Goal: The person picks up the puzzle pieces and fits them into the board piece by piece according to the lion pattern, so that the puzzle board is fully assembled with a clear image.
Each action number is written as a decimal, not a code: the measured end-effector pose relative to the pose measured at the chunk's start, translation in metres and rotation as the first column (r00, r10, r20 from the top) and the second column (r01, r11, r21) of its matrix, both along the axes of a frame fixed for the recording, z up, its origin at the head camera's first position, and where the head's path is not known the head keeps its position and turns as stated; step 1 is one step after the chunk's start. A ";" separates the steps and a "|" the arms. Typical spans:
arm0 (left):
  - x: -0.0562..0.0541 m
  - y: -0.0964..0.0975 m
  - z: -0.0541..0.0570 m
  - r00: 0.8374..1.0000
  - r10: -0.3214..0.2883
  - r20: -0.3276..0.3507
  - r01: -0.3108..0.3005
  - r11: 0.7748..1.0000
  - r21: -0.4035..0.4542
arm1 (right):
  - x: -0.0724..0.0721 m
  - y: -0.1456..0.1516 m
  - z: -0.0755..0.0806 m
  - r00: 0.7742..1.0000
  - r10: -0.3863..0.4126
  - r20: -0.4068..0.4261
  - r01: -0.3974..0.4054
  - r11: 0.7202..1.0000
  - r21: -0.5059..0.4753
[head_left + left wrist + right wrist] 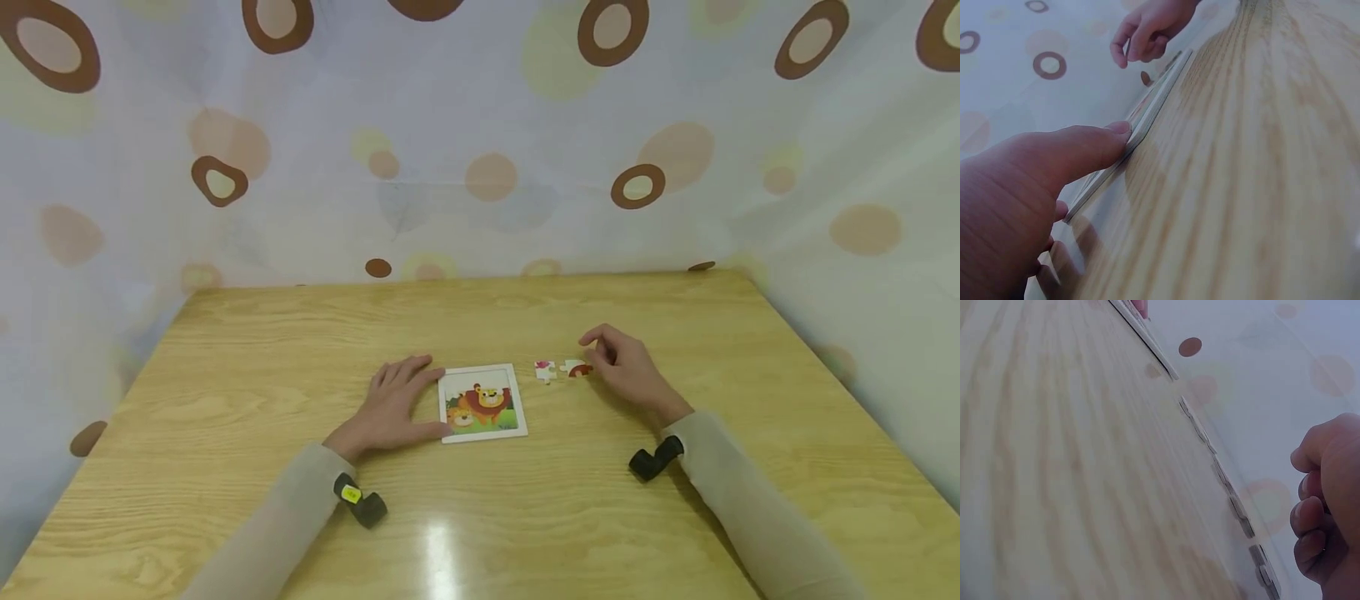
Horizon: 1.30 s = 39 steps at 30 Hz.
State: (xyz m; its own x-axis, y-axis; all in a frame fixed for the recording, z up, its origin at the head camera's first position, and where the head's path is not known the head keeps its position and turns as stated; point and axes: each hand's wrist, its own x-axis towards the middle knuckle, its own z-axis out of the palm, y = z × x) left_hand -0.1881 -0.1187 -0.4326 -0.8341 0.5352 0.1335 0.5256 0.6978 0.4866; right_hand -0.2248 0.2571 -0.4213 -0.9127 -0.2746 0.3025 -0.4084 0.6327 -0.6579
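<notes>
A small square picture puzzle in a white frame (483,437) lies on the table, showing a lion and a cub below a pale upper area. My left hand (390,408) rests at its left side, fingers spread, with the thumb on the lower left corner and the index finger at the upper left. To the right of the frame lie a jigsaw piece with pink on it (545,370) and a brown-and-white piece (576,368). Just over that second piece, my right hand (630,371) hovers with loosely curled fingers; nothing shows in them. A third piece (1264,573) appears in the right wrist view.
The wooden table (480,508) reaches back to a white curtain (450,100) with brown and pale round shapes, which also hangs along both sides. A small black camera (360,502) sits on the left wrist and another black camera (656,458) on the right.
</notes>
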 end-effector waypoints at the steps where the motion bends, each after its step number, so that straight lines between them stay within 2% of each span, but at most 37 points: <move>1: 0.000 0.000 -0.001 1.000 0.001 0.004 -0.001 1.000 -0.003 | 0.000 -0.002 -0.001 1.000 0.009 0.001 -0.009 1.000 -0.001; 9: 0.000 0.002 -0.004 1.000 -0.005 -0.002 0.005 1.000 -0.007 | 0.001 -0.027 -0.002 0.994 0.103 0.027 -0.103 0.995 -0.011; 16: 0.000 0.003 -0.004 1.000 -0.007 -0.011 0.007 1.000 -0.011 | -0.003 -0.043 0.000 0.987 0.161 -0.002 -0.161 0.987 -0.007; 27: 0.000 0.002 -0.004 1.000 -0.002 0.005 0.002 1.000 -0.012 | -0.006 -0.064 0.002 0.968 0.245 0.051 -0.245 0.969 -0.004; 32: -0.001 0.001 -0.003 1.000 -0.003 -0.001 0.003 1.000 -0.013 | -0.008 -0.077 0.006 0.949 0.306 0.077 -0.306 0.952 -0.014; 39: 0.000 0.001 0.000 1.000 0.002 -0.001 -0.002 1.000 -0.016 | -0.010 -0.097 0.009 0.909 0.391 0.145 -0.396 0.918 0.003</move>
State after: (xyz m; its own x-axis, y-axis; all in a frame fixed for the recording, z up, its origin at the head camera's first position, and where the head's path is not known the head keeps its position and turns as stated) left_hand -0.1882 -0.1177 -0.4322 -0.8353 0.5353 0.1253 0.5242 0.7070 0.4747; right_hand -0.2343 0.1605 -0.4123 -0.7606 -0.6275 0.1665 -0.5350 0.4605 -0.7083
